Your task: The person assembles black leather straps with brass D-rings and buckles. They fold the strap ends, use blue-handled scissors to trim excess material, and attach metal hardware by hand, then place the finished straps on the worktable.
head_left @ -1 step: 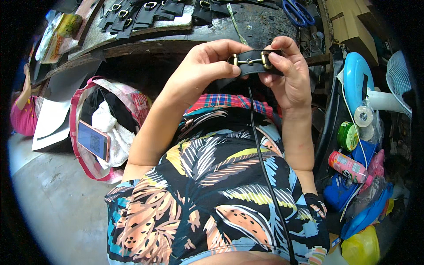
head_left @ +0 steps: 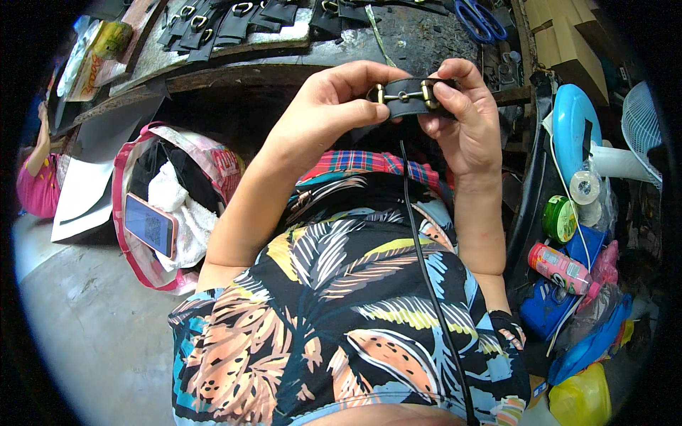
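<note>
Head view: strap [head_left: 406,108] in both hands [head_left: 332,98] [head_left: 471,131]

Printed lettering on yellowish packet [head_left: 88,75], pink-edged bag [head_left: 223,162], pink bottle [head_left: 559,268].

Phone [head_left: 150,225] and white cloth [head_left: 190,226] on pink-trimmed bag [head_left: 222,165], pink bottle [head_left: 558,268], white fan [head_left: 641,126].

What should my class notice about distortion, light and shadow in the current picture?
Head view: black fisheye corners, wooden bench edge bowed at upper left; same view, pale, brightly lit floor at lower left, deep shadow under that edge; same view, small glints on the brass-coloured fitting of the black strap.
</note>
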